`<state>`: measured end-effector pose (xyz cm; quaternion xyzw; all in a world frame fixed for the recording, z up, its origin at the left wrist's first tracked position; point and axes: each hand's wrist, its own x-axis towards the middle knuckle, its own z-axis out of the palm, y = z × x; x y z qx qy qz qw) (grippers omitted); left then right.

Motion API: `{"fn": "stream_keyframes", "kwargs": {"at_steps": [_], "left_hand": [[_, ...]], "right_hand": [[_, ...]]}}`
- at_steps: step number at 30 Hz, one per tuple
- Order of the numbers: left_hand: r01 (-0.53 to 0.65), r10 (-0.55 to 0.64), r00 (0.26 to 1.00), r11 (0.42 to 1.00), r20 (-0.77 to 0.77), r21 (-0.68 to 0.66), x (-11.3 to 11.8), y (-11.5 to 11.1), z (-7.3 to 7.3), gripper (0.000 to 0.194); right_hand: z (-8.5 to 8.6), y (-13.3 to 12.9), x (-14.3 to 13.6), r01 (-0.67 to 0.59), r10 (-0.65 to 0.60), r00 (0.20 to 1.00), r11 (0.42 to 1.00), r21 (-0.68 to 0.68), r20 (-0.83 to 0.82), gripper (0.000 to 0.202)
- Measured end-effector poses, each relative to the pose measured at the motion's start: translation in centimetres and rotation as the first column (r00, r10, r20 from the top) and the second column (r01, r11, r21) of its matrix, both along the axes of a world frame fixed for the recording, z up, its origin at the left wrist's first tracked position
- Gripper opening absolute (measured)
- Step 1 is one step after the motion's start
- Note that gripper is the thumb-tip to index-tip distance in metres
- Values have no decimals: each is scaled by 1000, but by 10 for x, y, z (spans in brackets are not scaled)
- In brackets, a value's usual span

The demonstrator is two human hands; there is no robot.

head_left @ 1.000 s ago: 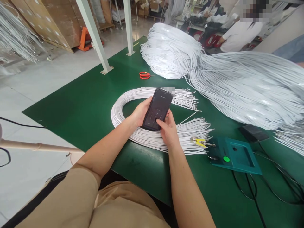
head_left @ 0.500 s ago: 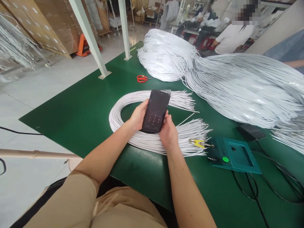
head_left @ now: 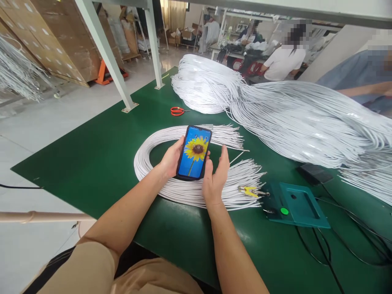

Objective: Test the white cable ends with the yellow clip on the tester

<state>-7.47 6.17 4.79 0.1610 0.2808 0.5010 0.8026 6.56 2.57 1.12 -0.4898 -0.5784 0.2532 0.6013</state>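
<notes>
A smartphone (head_left: 195,153) with a sunflower on its lit screen is held over a curved bundle of white cables (head_left: 143,157). My left hand (head_left: 173,158) grips the phone along its left side, and its fingertips show at the right edge. Just to the right of the phone, my right hand (head_left: 216,175) is open, fingers raised and apart from the thumb, holding nothing. Beneath my hands the cable bundle lies on the green table (head_left: 82,151), its loose ends to the right. A yellow-handled clip tool (head_left: 250,191) rests by the lower ends.
Red-handled scissors (head_left: 177,111) lie behind the bundle. A large heap of white cables (head_left: 284,114) covers the table's back right. At right sit a teal device (head_left: 301,206) and a black box (head_left: 315,173) with black cords. White posts (head_left: 107,57) stand at left. Co-workers (head_left: 284,61) are behind.
The phone screen has gone from a dark number pad to the sunflower picture. My right hand has let go of the phone and opened beside it. The camera view has tilted up.
</notes>
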Motion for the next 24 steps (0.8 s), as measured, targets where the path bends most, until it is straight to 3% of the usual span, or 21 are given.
{"fn": "stream_keyframes", "kwargs": {"at_steps": [3, 7, 15, 24], "left_hand": [[49, -49, 999, 998, 8, 42, 1, -2, -1, 59], [137, -135, 990, 988, -31, 70, 3, -4, -4, 62], [150, -144, 982, 988, -121, 41, 5, -7, -4, 56], [250, -242, 960, 967, -143, 43, 3, -9, -6, 58]], "right_hand": [[2, 0, 5, 73, -130, 945, 979, 190, 302, 59], [3, 1, 6, 91, -198, 863, 966, 241, 465, 63], [13, -6, 2, 138, -263, 804, 955, 263, 534, 59], [23, -10, 7, 161, -281, 819, 950, 269, 501, 58]]}}
